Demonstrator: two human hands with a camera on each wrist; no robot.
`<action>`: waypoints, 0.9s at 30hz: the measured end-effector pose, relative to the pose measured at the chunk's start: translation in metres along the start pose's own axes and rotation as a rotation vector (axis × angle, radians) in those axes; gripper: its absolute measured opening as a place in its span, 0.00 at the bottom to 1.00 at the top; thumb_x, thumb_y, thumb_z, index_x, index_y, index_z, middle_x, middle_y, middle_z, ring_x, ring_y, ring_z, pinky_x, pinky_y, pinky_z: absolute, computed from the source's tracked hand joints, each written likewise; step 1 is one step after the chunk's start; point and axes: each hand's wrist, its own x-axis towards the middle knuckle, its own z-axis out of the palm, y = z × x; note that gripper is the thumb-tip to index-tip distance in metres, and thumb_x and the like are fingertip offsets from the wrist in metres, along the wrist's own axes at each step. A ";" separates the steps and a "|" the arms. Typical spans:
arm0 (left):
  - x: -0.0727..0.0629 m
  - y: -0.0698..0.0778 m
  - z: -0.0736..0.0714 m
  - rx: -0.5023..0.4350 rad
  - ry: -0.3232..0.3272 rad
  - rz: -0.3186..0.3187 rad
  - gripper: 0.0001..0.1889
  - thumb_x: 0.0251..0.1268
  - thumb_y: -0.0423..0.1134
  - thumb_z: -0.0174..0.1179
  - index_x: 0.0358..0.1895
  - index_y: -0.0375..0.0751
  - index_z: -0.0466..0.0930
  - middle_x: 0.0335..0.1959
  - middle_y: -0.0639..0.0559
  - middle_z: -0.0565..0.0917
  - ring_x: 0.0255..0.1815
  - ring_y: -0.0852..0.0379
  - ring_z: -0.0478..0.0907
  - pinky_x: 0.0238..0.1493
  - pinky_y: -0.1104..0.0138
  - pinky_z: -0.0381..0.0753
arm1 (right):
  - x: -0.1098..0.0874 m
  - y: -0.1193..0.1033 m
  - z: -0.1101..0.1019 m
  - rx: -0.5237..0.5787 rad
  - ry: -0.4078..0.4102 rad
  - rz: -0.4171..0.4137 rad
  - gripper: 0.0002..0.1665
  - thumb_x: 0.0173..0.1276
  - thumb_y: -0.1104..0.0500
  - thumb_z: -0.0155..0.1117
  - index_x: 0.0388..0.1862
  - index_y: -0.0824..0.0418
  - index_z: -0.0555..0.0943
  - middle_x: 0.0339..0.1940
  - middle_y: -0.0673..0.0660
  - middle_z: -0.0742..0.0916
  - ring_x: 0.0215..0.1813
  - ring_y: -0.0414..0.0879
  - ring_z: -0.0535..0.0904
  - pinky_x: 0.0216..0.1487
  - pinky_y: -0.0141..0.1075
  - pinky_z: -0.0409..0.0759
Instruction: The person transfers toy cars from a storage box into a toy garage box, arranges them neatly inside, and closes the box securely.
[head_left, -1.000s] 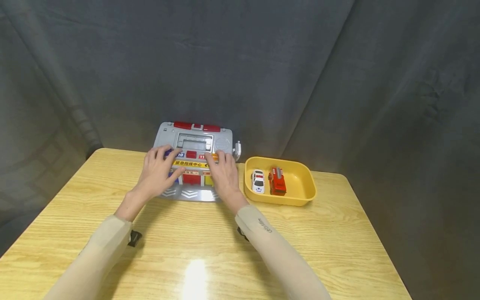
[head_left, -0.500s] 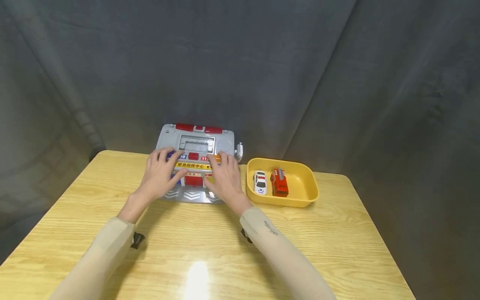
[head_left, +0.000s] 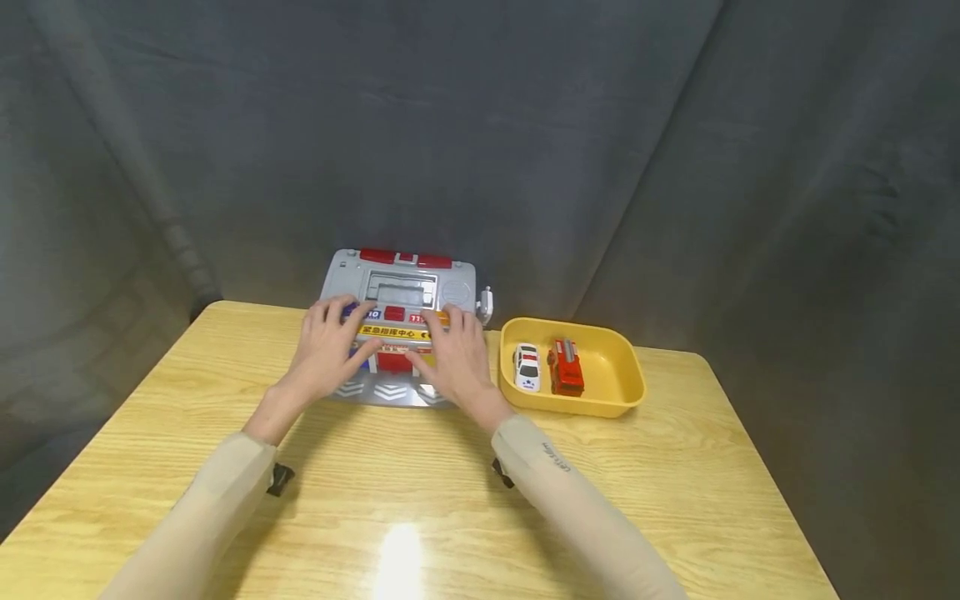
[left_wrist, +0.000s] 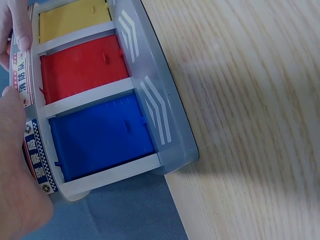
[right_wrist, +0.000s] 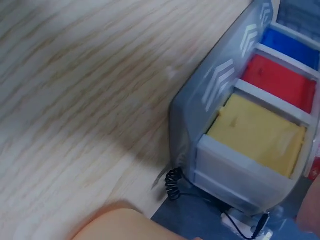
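Note:
A grey toy emergency garage [head_left: 453, 271] stands at the table's back edge, with a yellow lettered strip and a red button between my hands. My left hand [head_left: 322, 354] holds its left part, fingers over the upper ledge and thumb against the front. On the other side my right hand [head_left: 462, 358] holds the ledge likewise, its fingers by the orange button. The left wrist view shows a blue door [left_wrist: 102, 135], a red door [left_wrist: 82, 67] and a yellow door [left_wrist: 75, 20], all down. In the right wrist view only skin edges of the hand show.
A yellow bin [head_left: 618, 383] sits right of the garage, holding a white toy police car [head_left: 527, 371] and a red toy fire truck [head_left: 567, 371]. A small white handset [head_left: 486, 305] hangs on the garage's right side, with a coiled black cord [right_wrist: 172, 185]. Dark curtain behind.
My right thumb has come out from beneath the fingers onto the garage's front. The whole scene drifts slightly right as the head turns; garage and bin keep their places on the table.

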 end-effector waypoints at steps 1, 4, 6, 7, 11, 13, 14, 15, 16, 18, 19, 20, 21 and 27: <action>0.000 0.001 0.000 0.001 0.001 0.004 0.33 0.68 0.57 0.55 0.68 0.41 0.65 0.65 0.35 0.62 0.67 0.34 0.53 0.66 0.38 0.46 | 0.000 0.001 -0.001 0.012 -0.007 0.003 0.44 0.65 0.26 0.47 0.71 0.51 0.64 0.64 0.62 0.68 0.58 0.54 0.65 0.59 0.44 0.66; 0.002 0.002 0.000 -0.001 0.001 0.014 0.33 0.67 0.57 0.55 0.68 0.40 0.65 0.65 0.35 0.62 0.67 0.34 0.53 0.66 0.39 0.46 | 0.000 0.002 -0.006 0.056 -0.028 0.009 0.44 0.65 0.27 0.50 0.71 0.51 0.64 0.64 0.62 0.68 0.59 0.54 0.65 0.61 0.45 0.65; 0.002 0.002 -0.001 0.000 0.001 0.015 0.33 0.67 0.57 0.55 0.68 0.40 0.65 0.64 0.35 0.62 0.67 0.34 0.53 0.66 0.39 0.46 | 0.002 0.002 -0.010 0.085 -0.032 0.000 0.43 0.65 0.28 0.52 0.72 0.51 0.64 0.63 0.62 0.69 0.59 0.55 0.65 0.60 0.45 0.66; 0.002 0.002 -0.001 -0.001 0.002 0.015 0.33 0.68 0.57 0.55 0.68 0.40 0.65 0.64 0.35 0.62 0.67 0.34 0.53 0.66 0.39 0.46 | 0.003 0.002 -0.011 0.093 -0.034 -0.008 0.43 0.65 0.29 0.52 0.72 0.50 0.63 0.63 0.62 0.69 0.59 0.55 0.65 0.59 0.46 0.66; 0.002 0.000 -0.003 0.007 0.001 0.004 0.33 0.67 0.56 0.56 0.68 0.40 0.65 0.65 0.35 0.62 0.67 0.34 0.53 0.66 0.39 0.46 | 0.008 0.001 -0.016 0.108 -0.043 -0.059 0.44 0.66 0.31 0.53 0.75 0.49 0.59 0.64 0.61 0.70 0.60 0.56 0.65 0.60 0.47 0.65; 0.002 0.000 -0.003 0.010 0.000 0.004 0.33 0.67 0.56 0.56 0.68 0.39 0.65 0.65 0.35 0.62 0.67 0.34 0.53 0.66 0.38 0.47 | 0.010 0.002 -0.018 0.113 -0.044 -0.100 0.44 0.68 0.32 0.53 0.76 0.49 0.58 0.65 0.60 0.70 0.62 0.55 0.64 0.62 0.48 0.63; 0.002 0.000 -0.003 0.013 0.000 0.005 0.33 0.67 0.56 0.56 0.68 0.40 0.65 0.65 0.35 0.62 0.67 0.34 0.53 0.66 0.38 0.47 | 0.011 0.002 -0.019 0.116 -0.047 -0.120 0.44 0.68 0.33 0.53 0.77 0.50 0.57 0.66 0.59 0.69 0.63 0.55 0.64 0.63 0.47 0.63; 0.002 0.000 -0.002 0.015 0.002 0.010 0.33 0.67 0.56 0.55 0.68 0.39 0.65 0.65 0.34 0.62 0.67 0.34 0.54 0.66 0.38 0.47 | 0.012 0.002 -0.020 0.122 -0.050 -0.140 0.44 0.69 0.34 0.53 0.77 0.50 0.56 0.67 0.59 0.69 0.65 0.54 0.64 0.65 0.48 0.62; 0.003 0.001 -0.002 0.015 0.005 0.015 0.33 0.67 0.56 0.55 0.68 0.39 0.66 0.64 0.34 0.62 0.67 0.34 0.54 0.66 0.38 0.47 | 0.013 0.002 -0.021 0.125 -0.054 -0.159 0.43 0.70 0.34 0.52 0.77 0.50 0.55 0.68 0.58 0.68 0.65 0.54 0.64 0.66 0.47 0.61; 0.004 0.002 -0.001 0.016 0.008 0.024 0.33 0.67 0.56 0.55 0.68 0.39 0.66 0.64 0.34 0.62 0.67 0.34 0.54 0.66 0.38 0.48 | 0.015 0.002 -0.023 0.122 -0.064 -0.191 0.43 0.71 0.36 0.51 0.78 0.51 0.54 0.71 0.57 0.67 0.66 0.52 0.64 0.67 0.47 0.60; 0.004 0.002 0.000 0.018 0.009 0.029 0.33 0.67 0.56 0.55 0.68 0.39 0.66 0.64 0.34 0.62 0.66 0.34 0.54 0.65 0.38 0.48 | 0.015 0.002 -0.024 0.112 -0.075 -0.198 0.43 0.71 0.36 0.51 0.78 0.51 0.53 0.72 0.56 0.66 0.66 0.52 0.64 0.68 0.47 0.60; 0.004 0.003 0.000 0.018 0.009 0.033 0.32 0.67 0.56 0.55 0.68 0.39 0.66 0.64 0.34 0.62 0.66 0.33 0.55 0.65 0.38 0.48 | 0.016 0.002 -0.025 0.101 -0.084 -0.204 0.43 0.72 0.36 0.50 0.79 0.50 0.52 0.74 0.55 0.64 0.66 0.52 0.64 0.68 0.47 0.60; 0.005 0.003 0.001 0.018 0.010 0.038 0.32 0.67 0.56 0.55 0.68 0.39 0.66 0.64 0.35 0.62 0.66 0.33 0.55 0.65 0.38 0.48 | 0.016 0.002 -0.025 0.092 -0.091 -0.209 0.43 0.72 0.37 0.50 0.79 0.50 0.50 0.75 0.54 0.63 0.66 0.52 0.64 0.69 0.47 0.59; 0.005 0.004 0.001 0.011 0.019 0.048 0.32 0.67 0.55 0.54 0.67 0.38 0.66 0.64 0.35 0.62 0.65 0.33 0.55 0.66 0.39 0.47 | 0.016 0.003 -0.026 0.038 -0.099 -0.246 0.41 0.74 0.39 0.48 0.79 0.49 0.48 0.77 0.50 0.59 0.65 0.52 0.64 0.68 0.48 0.59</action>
